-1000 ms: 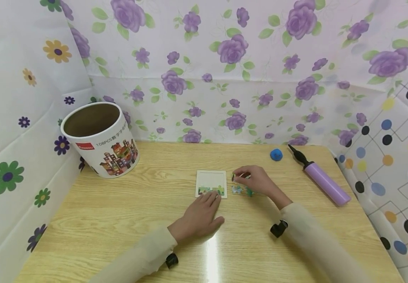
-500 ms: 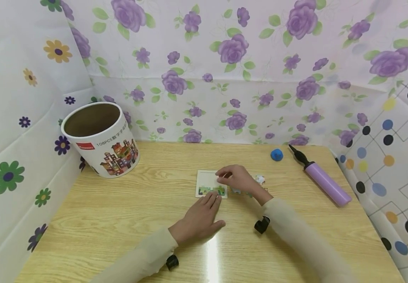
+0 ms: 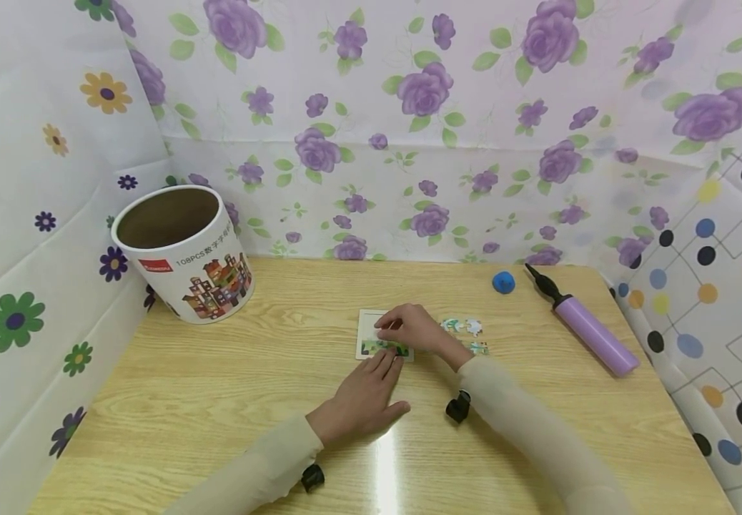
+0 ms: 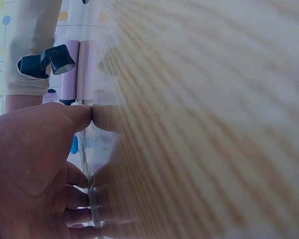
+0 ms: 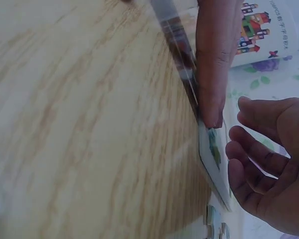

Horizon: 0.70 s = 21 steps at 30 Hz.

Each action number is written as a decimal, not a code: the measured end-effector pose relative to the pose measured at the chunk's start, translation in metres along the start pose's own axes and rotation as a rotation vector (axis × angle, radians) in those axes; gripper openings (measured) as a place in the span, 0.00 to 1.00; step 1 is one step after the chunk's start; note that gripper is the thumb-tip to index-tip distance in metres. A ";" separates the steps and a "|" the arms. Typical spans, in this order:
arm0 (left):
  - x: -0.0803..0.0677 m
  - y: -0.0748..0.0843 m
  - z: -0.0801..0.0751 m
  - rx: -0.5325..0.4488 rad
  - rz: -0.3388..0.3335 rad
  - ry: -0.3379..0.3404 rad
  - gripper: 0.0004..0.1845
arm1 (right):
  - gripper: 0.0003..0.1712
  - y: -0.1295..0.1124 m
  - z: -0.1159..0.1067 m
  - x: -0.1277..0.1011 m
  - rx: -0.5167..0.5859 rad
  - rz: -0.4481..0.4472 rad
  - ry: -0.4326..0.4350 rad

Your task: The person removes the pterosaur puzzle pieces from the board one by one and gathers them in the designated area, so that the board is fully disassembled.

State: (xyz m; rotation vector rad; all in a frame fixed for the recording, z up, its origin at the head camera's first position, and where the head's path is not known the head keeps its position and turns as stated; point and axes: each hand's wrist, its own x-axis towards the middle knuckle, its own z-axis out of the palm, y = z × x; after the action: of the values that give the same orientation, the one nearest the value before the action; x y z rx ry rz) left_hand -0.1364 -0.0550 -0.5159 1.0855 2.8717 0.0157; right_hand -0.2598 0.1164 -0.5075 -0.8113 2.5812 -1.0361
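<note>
A small white puzzle tray point(image 3: 366, 320) lies on the table, with green pieces point(image 3: 371, 347) fitted along its near edge. My left hand point(image 3: 357, 402) lies flat, its fingertips resting on the tray's near edge and its thumb out to the side. Over the tray's upper part my right hand point(image 3: 414, 330) pinches a puzzle piece, mostly hidden by the fingers. In the right wrist view that right hand point(image 5: 274, 159) hovers just above the tray point(image 5: 217, 174), thumb and fingers curled. Several loose puzzle pieces point(image 3: 473, 327) lie just right of the tray.
A large white bucket point(image 3: 184, 286) with printed blocks stands at the back left. At the back right are a small blue object point(image 3: 503, 282) and a purple hand pump point(image 3: 592, 335). Patterned cloths point(image 3: 371, 200) wall in the table point(image 3: 268, 400).
My right hand has moved left from the loose pieces to over the tray, carrying a puzzle piece and uncovering the other pieces. The left hand has stayed in place.
</note>
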 end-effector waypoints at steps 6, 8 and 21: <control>0.000 0.000 -0.001 0.015 0.003 0.023 0.43 | 0.12 0.001 0.005 0.007 -0.032 -0.032 -0.019; 0.000 0.000 -0.001 0.015 0.005 0.026 0.43 | 0.11 0.001 0.007 0.008 -0.040 -0.036 -0.021; -0.001 -0.002 -0.002 -0.024 0.014 0.002 0.44 | 0.08 -0.002 0.015 0.013 -0.066 -0.023 -0.027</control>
State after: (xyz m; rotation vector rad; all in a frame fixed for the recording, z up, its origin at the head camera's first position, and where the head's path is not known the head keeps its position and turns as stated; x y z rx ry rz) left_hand -0.1373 -0.0566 -0.5137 1.1013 2.8581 0.0523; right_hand -0.2632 0.0992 -0.5171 -0.8660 2.6018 -0.9447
